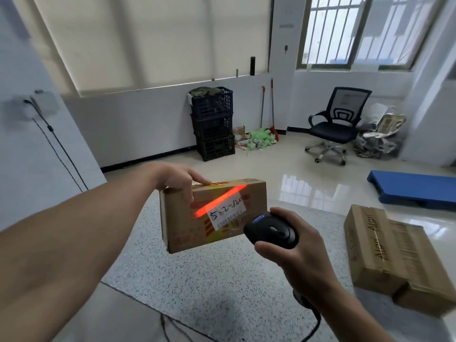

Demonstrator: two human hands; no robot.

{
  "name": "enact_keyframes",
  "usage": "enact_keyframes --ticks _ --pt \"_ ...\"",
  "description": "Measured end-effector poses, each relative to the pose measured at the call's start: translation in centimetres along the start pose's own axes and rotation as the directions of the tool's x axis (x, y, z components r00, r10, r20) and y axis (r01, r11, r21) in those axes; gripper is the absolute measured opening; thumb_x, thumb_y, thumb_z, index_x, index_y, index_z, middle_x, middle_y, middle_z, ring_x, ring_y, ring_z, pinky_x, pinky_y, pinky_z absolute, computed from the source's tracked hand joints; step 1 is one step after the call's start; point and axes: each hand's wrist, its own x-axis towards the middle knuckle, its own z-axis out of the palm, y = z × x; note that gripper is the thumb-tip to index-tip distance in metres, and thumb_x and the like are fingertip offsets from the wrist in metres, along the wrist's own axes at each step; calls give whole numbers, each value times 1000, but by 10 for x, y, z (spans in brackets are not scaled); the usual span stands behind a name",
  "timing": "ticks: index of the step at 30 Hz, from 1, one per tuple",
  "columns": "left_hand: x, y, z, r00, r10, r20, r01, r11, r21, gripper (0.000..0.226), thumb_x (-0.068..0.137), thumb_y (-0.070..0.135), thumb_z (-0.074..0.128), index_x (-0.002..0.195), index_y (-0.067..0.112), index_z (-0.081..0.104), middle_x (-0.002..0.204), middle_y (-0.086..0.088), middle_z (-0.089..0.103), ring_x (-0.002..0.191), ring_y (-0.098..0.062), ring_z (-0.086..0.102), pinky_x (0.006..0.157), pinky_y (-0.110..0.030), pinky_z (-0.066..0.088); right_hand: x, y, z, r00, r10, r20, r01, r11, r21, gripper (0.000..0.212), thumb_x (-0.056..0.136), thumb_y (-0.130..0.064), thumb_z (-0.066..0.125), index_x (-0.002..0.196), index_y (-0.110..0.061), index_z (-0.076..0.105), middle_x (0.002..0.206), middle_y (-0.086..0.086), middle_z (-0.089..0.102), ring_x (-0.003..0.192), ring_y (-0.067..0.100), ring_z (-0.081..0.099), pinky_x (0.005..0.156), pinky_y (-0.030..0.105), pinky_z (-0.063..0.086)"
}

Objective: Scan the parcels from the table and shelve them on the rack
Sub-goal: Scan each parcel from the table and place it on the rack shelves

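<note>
Sparsely furnished storeroom used for handling parcels. A glossy cream tiled floor (283,169) carries a stack of dark plastic crates (213,124), a flat blue plastic pallet (414,187) and a black mesh swivel office chair (338,124). A brown cardboard carton (385,255) lies on a speckled grey table (209,280); the far wall has a barred window (345,30).

Left arm extended from lower left toward frame centre, left hand (174,176) pinched over the top edge of a parcel (182,230), right hand (296,250) wrapped round a scanner (271,232), right of centre.
</note>
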Motion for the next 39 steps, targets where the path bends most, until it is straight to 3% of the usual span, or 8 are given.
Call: enact_keyframes --ticks 9,18,23,28,32,35,39 --pt "-6 2 -5 1000 -13 -9 13 1000 4 68 81 0 69 125 52 65 123 -2 65 108 -31 67 79 -43 62 2 -3 -7 1000 -18 13 17 999 40 67 53 -29 84 117 -34 66 95 -5 73 75 9 72 57 18 52" --pt "-14 -5 -6 999 -20 -38 20 1000 -4 68 81 -1 70 124 52 67 122 -3 67 108 -31 67 77 -41 62 -1 -8 -8 998 -47 33 46 998 50 55 54 -26 83 102 -45 65 92 -18 72 69 9 70 55 18 51" --pt "-21 -13 -6 998 -30 -50 30 999 -13 66 80 0 71 112 58 69 124 -4 66 110 -33 65 86 -50 61 -4 -13 -8 996 -77 52 75 996 51 56 55 -24 81 92 -63 66 90 -17 74 66 8 69 56 18 51" --pt "-31 -21 -8 997 -38 -71 37 999 -22 64 82 1 71 108 59 68 125 -4 66 112 -32 64 89 -50 60 -9 -11 -7 997 -64 51 61 996 69 56 53 -28 82 104 -44 67 92 -17 73 65 8 68 56 18 51" --pt "-39 -26 -6 994 -58 -97 57 998 -18 65 84 1 71 122 53 64 128 -4 62 113 -30 61 90 -46 59 -12 -14 -7 994 -89 67 85 994 66 56 53 -28 83 104 -43 67 93 -18 74 72 7 71 59 18 52" --pt "-44 -31 -4 992 -60 -115 56 998 -39 64 84 2 70 123 52 64 129 -3 62 113 -30 61 93 -47 58 -15 -17 -6 989 -117 90 113 992 56 53 55 -25 82 102 -44 66 96 -24 73 87 3 71 69 13 53" --pt "-55 -36 -2 987 -80 -138 74 996 -51 66 84 3 70 129 50 63 132 -3 58 113 -28 60 88 -42 59 -17 -22 -3 985 -127 116 118 990 81 56 55 -25 82 103 -46 65 98 -29 72 90 -1 70 70 10 52"
